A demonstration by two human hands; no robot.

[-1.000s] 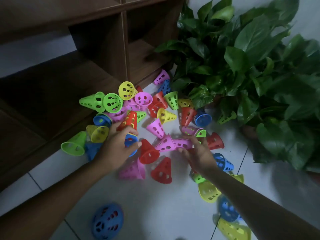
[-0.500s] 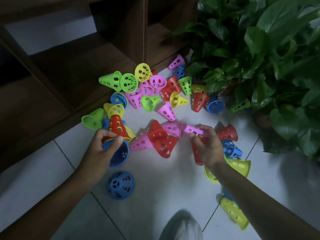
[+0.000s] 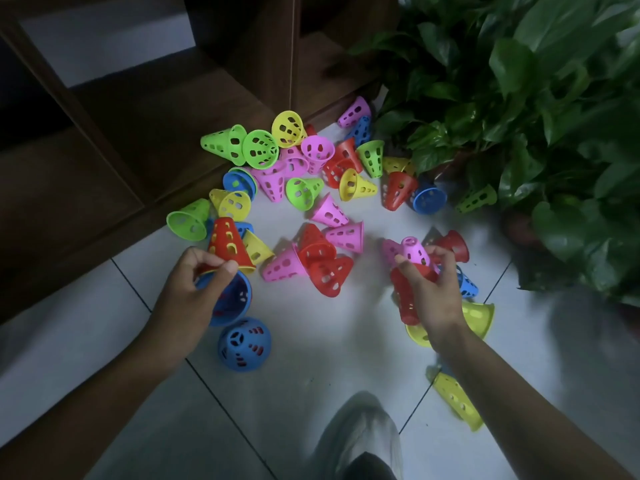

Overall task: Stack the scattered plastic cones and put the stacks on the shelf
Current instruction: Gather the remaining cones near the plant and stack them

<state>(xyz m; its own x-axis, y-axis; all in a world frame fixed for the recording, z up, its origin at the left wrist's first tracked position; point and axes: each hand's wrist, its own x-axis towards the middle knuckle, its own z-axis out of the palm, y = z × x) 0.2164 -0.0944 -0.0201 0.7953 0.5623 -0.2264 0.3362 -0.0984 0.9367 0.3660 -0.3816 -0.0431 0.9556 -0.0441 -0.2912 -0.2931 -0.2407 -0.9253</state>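
Nearest the camera: a grey-clad knee (image 3: 360, 441) is showing at the bottom edge, over the white tiled floor (image 3: 311, 344). A blue cone (image 3: 244, 344) is sitting on the tiles, tip toward the camera, just beside the left hand.

Left hand (image 3: 188, 299): grip is closing on a red cone (image 3: 227, 245), thumb and fingers pinching its wide rim, tip pointing up. A blue cone rim (image 3: 232, 299) is showing under the same hand; cannot tell if it is being held too.

Right hand (image 3: 433, 292): grip is curling round a red cone stack (image 3: 407, 299), with a pink cone (image 3: 414, 249) sitting on its upper end.

Mid-field: loose cones (image 3: 311, 188) are lying scattered on the floor, none stacked neatly, none on the shelf. A yellow cone (image 3: 457, 398) is lying beside the right forearm.

Farther: the dark wooden shelf (image 3: 166, 109) is standing at left, with some cones touching its lower edge. A leafy plant (image 3: 519, 98) is filling the right.
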